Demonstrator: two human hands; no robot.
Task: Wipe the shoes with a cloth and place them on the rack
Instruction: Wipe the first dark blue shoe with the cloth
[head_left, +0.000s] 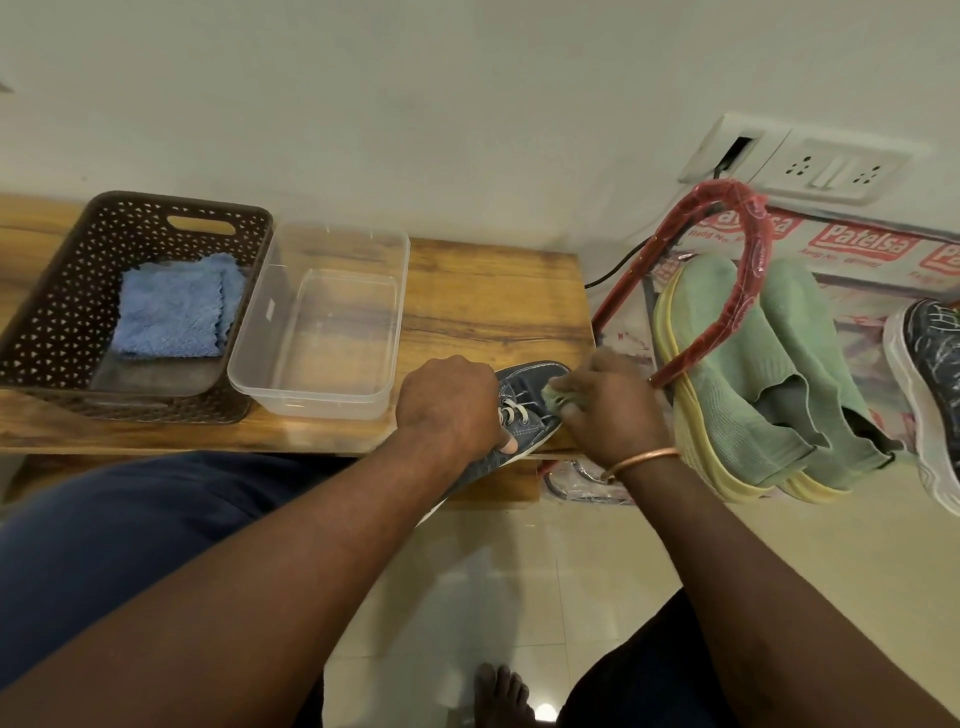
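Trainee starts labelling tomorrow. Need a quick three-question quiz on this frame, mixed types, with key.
1. True or false: the left hand grips the blue denim shoe.
2. The blue cloth lies in: A) the brown basket B) the clear tub C) the red rack.
3. What colour is the rag that the right hand holds against the shoe?
Key: 1 true; 2 A; 3 green.
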